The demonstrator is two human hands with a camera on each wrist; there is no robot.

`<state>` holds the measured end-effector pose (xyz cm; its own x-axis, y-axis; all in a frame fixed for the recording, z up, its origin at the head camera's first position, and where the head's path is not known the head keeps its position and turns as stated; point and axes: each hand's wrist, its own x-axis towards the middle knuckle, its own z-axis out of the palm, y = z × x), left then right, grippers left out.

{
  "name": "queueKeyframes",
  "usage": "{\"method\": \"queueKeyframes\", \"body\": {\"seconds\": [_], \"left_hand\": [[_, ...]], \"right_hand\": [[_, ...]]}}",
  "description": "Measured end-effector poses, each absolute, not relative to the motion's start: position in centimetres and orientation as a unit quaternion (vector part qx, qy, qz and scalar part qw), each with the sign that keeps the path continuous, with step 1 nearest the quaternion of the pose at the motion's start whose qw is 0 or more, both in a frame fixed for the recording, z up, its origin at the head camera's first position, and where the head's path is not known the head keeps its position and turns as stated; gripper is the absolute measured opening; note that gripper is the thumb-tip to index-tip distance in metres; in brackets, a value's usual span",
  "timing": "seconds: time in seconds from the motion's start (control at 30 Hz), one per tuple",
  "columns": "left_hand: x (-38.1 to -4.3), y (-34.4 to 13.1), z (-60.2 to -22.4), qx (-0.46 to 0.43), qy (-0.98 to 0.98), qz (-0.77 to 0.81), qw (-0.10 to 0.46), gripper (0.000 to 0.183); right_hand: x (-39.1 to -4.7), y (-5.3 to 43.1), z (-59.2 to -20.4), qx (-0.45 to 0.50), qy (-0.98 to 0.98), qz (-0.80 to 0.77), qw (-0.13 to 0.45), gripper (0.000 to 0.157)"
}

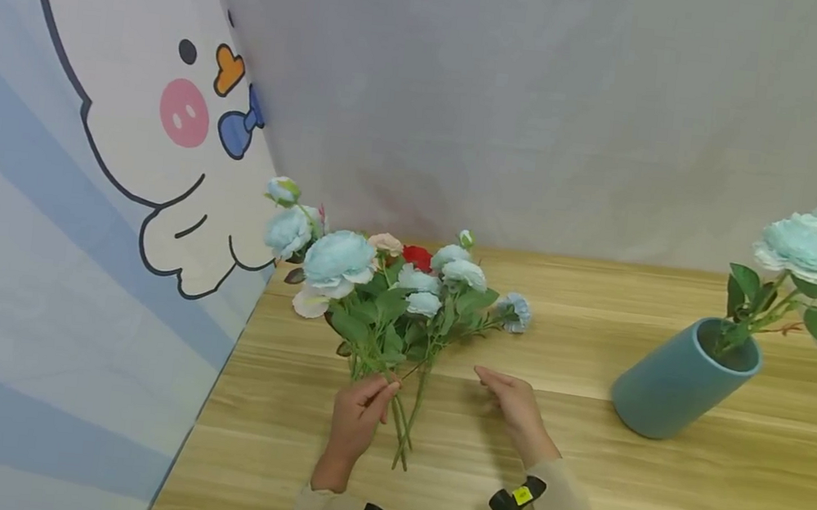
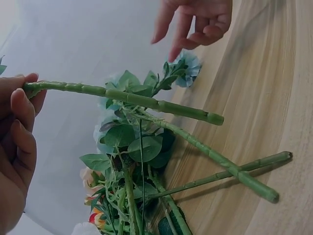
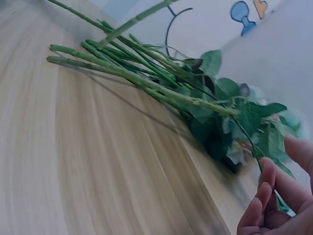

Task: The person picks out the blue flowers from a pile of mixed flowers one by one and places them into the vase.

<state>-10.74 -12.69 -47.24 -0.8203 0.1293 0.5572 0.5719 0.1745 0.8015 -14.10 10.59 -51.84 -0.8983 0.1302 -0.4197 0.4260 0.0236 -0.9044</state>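
Observation:
My left hand (image 1: 358, 414) pinches a green flower stem (image 2: 142, 100) between thumb and fingertips, its cut end pointing free. Which bloom belongs to this stem cannot be told. Under and beyond it lies a bunch of artificial flowers (image 1: 413, 280), mostly pale blue, with a red and a peach bloom, on the wooden table (image 1: 272, 439). Several bare stems (image 2: 210, 147) cross one another below the leaves. To the right of the bunch my right hand (image 1: 517, 413) hovers with fingers loosely extended, holding nothing. A small blue flower (image 1: 515, 312) lies just beyond it.
A blue-green vase (image 1: 684, 380) with pale blue flowers (image 1: 808, 244) in it stands at the right. Behind the table rises a grey wall (image 1: 526, 110). A panel with a cartoon figure (image 1: 143, 98) borders the left side.

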Motion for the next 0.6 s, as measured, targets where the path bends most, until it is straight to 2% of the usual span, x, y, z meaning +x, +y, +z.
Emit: {"method": "queueKeyframes", "body": {"seconds": [0.2, 0.37, 0.47, 0.6], "left_hand": [[-10.8, -12.5, -47.7, -0.253, -0.739, -0.594, 0.190, 0.019], [-10.8, -12.2, -47.7, -0.275, -0.731, -0.594, 0.193, 0.028], [-10.9, -12.1, -47.5, -0.287, -0.725, -0.596, 0.189, 0.031], [-10.8, -11.9, -47.4, -0.289, -0.727, -0.595, 0.184, 0.024]], "right_hand": [[-13.0, 12.3, -51.3, 0.203, 0.686, -0.690, 0.112, 0.041], [-12.6, 13.0, -50.8, 0.213, 0.681, -0.694, 0.101, 0.038], [-12.4, 13.4, -50.4, 0.219, 0.674, -0.699, 0.093, 0.030], [-12.2, 13.8, -50.0, 0.220, 0.660, -0.714, 0.087, 0.019]]}}
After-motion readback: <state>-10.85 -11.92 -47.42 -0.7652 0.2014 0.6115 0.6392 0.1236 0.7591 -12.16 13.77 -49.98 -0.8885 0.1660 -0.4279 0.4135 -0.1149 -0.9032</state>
